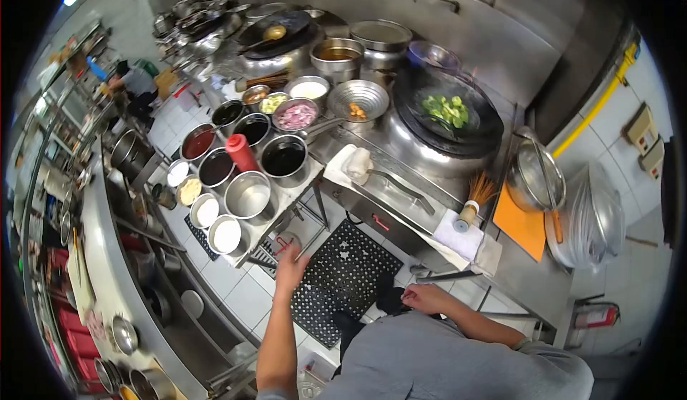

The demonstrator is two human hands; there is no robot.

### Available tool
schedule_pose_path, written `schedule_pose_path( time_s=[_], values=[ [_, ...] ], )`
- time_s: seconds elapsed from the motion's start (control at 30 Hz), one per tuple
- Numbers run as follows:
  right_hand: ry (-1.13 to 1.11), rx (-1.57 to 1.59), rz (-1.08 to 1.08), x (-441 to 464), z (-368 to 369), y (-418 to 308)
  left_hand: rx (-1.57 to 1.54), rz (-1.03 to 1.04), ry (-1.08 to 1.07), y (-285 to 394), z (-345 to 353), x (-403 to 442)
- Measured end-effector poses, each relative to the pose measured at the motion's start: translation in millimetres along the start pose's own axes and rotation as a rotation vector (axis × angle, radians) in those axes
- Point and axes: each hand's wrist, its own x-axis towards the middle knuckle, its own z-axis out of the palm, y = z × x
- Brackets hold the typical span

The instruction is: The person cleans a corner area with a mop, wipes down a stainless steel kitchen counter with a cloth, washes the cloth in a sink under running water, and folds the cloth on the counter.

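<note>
Seasoning containers, among them a steel pot point(249, 195), cluster beyond the left hand point(289, 270), open-topped, presumably for quick access; a red squeeze bottle point(242, 153) stands upright among them. The left forearm extends forward, its fingers loosely parted, with nothing clearly held. Farther beyond, between the two hands, a perforated strainer point(368, 99) bears orange-brown pieces, probably to drain them. The right hand point(428, 299) lies near the torso, elbow outward and fingers bent; whether they close on anything cannot be told. Well beyond it, the wok point(481, 119) cradles chopped greens point(452, 111), its curved bowl likely gathering them centrally.
</note>
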Motion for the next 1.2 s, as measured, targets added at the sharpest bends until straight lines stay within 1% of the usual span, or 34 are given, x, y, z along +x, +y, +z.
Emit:
schedule_pose_path(
  time_s=[0.03, 0.07, 0.1, 0.13, 0.17, 0.23, 0.3, 0.33, 0.37, 0.4, 0.5, 0.53, 0.57, 0.63, 0.67, 0.7, 0.73, 0.77, 0.8, 0.83, 0.9, 0.97, 1.0, 1.07, 1.1, 1.13, 1.17, 1.2],
  values=[
    [-0.011, 0.017, 0.029, -3, -3, 1, 0.039, 0.031, -0.053, 36, 12, 45],
    [-0.027, -0.052, 0.018, -8, -17, -16, 0.005, 0.189, -0.02, 81, 23, 79],
    [-0.002, -0.016, 0.023, -4, -22, -16, 0.03, 0.122, -0.171, 131, 26, 113],
    [0.019, 0.02, 0.025, -2, -26, -15, -0.018, 0.198, -0.155, 148, 46, 144],
    [0.041, 0.057, 0.023, 1, -31, -15, 0.036, 0.228, -0.114, 153, 69, 178],
    [0.105, 0.053, 0.006, 11, -52, -16, 0.181, 0.147, -0.149, 182, 97, 217],
    [0.168, 0.107, 0.0, 20, -75, -23, 0.284, 0.053, -0.217, 185, 127, 249],
    [0.166, 0.164, 0.01, 25, -88, -30, 0.345, -0.011, -0.255, 190, 133, 254],
    [0.156, 0.173, -0.026, 32, -97, -31, 0.402, -0.078, -0.287, 194, 138, 257],
    [0.14, 0.183, -0.062, 38, -103, -30, 0.457, -0.152, -0.32, 196, 142, 257],
    [0.054, 0.207, -0.128, 53, -125, -31, 0.364, -0.057, -0.053, 189, 146, 230],
    [0.023, 0.219, -0.133, 56, -136, -34, 0.301, 0.03, 0.133, 172, 155, 215],
    [-0.005, 0.23, -0.139, 60, -148, -37, 0.194, -0.041, 0.186, 163, 159, 202],
    [0.01, 0.221, -0.193, 65, -172, -42, -0.041, -0.177, 0.264, 146, 171, 174],
    [0.014, 0.214, -0.217, 68, -184, -43, -0.099, -0.09, 0.209, 140, 179, 157],
    [0.051, 0.252, -0.244, 73, -199, -45, 0.046, 0.02, 0.151, 179, 174, 139],
    [0.087, 0.289, -0.267, 81, -215, -48, 0.101, 0.107, 0.054, 198, 180, 124],
    [0.118, 0.324, -0.285, 90, -229, -49, 0.159, 0.129, -0.022, 211, 190, 107],
    [0.198, 0.31, -0.271, 106, -241, -51, 0.138, 0.203, -0.141, 202, 209, 92],
    [0.29, 0.296, -0.266, 131, -253, -53, 0.161, 0.165, -0.27, 226, 210, 83],
    [0.246, 0.708, -0.309, 220, -248, -21, 0.2, 0.176, -0.359, 240, 206, 80],
    [0.141, 0.86, -0.266, 300, -248, -14, 0.055, 0.179, -0.403, 226, 196, 80],
    [0.123, 0.92, -0.25, 315, -253, -25, -0.016, 0.184, -0.413, 219, 187, 85],
    [0.037, 1.032, -0.219, 342, -243, -60, -0.113, -0.095, -0.511, 205, 158, 74],
    [-0.048, 1.02, -0.211, 358, -231, -45, -0.164, -0.24, -0.524, 197, 142, 63],
    [-0.07, 1.052, -0.205, 366, -217, -26, -0.388, -0.245, -0.484, 160, 136, 44],
    [-0.038, 1.034, -0.197, 359, -208, -13, -0.482, -0.353, -0.445, 164, 106, 32],
    [-0.059, 1.175, -0.113, 342, -215, -14, -0.615, -0.439, -0.323, 161, 82, 15]
  ],
)
